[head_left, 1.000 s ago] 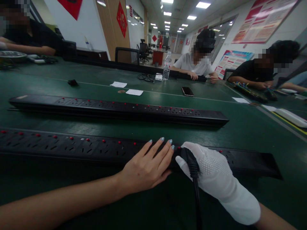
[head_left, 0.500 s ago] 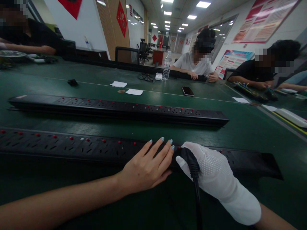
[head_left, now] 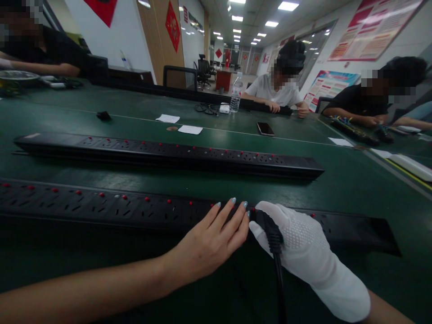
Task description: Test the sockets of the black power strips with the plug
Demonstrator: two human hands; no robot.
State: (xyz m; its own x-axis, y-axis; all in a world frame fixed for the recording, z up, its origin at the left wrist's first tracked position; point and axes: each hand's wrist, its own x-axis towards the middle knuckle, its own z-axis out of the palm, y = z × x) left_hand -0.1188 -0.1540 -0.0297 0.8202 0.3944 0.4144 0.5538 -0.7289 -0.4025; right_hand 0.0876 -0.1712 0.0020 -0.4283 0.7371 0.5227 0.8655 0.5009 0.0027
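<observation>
A long black power strip (head_left: pixel 135 211) with a row of sockets and red lights lies across the table in front of me. My right hand (head_left: pixel 297 234), in a white dotted glove, is closed around a black power plug (head_left: pixel 268 225) at the strip's right part. From the plug a thick black cable (head_left: pixel 279 283) runs down toward me. Whether the plug's pins sit fully in a socket is hidden. Bare, with fingers stretched out, my left hand (head_left: pixel 216 238) rests flat on the strip just left of the plug.
Beyond it lies a second black power strip (head_left: pixel 168 153) on the green table (head_left: pixel 168 180). Farther off are a phone (head_left: pixel 265 128), paper slips (head_left: pixel 190 129), a small black piece (head_left: pixel 103 115) and a water bottle (head_left: pixel 235 94). Several people sit around the table.
My left hand has slid slightly right and down along the strip, with its fingertips closer to the plug. The right hand keeps its grip on the plug in nearly the same place.
</observation>
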